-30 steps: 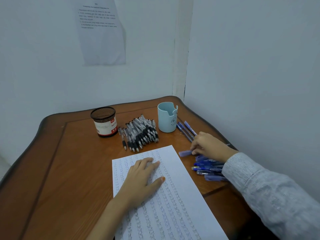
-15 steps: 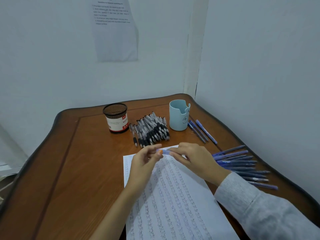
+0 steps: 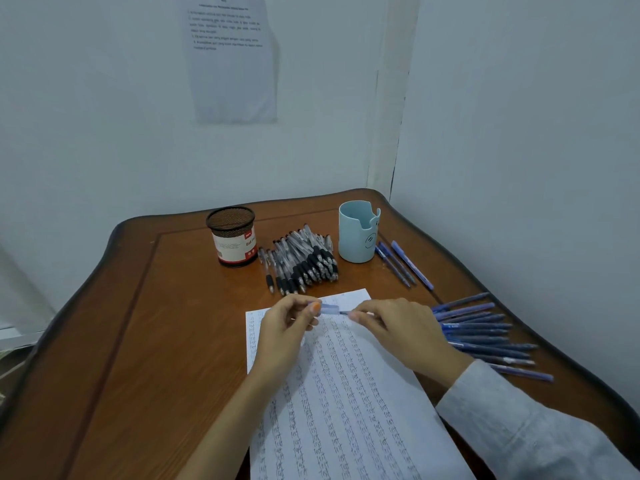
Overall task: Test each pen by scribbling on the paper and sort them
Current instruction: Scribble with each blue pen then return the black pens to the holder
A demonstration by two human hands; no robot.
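A blue pen is held over the top of the paper point(image 3: 346, 410), a white sheet covered with rows of scribbles. My left hand point(image 3: 287, 327) pinches the pen's translucent blue cap point(image 3: 329, 309). My right hand point(image 3: 401, 330) grips the pen's body, most of it hidden in my fingers; a short dark stretch of the pen point(image 3: 344, 312) shows between cap and fingers. A heap of blue pens point(image 3: 485, 334) lies at the right of the paper. A pile of black pens point(image 3: 301, 261) lies beyond the paper.
A black mesh cup point(image 3: 232, 235) with a red and white label stands at the back left of the brown table point(image 3: 138, 341). A light blue cup point(image 3: 358, 232) stands at the back right, with three blue pens point(image 3: 403, 265) beside it. Walls close in behind and right.
My right hand lifted a blue pen from the heap at the right and brought it over the paper. My left hand rose off the sheet and took the cap, which now sits slightly apart.
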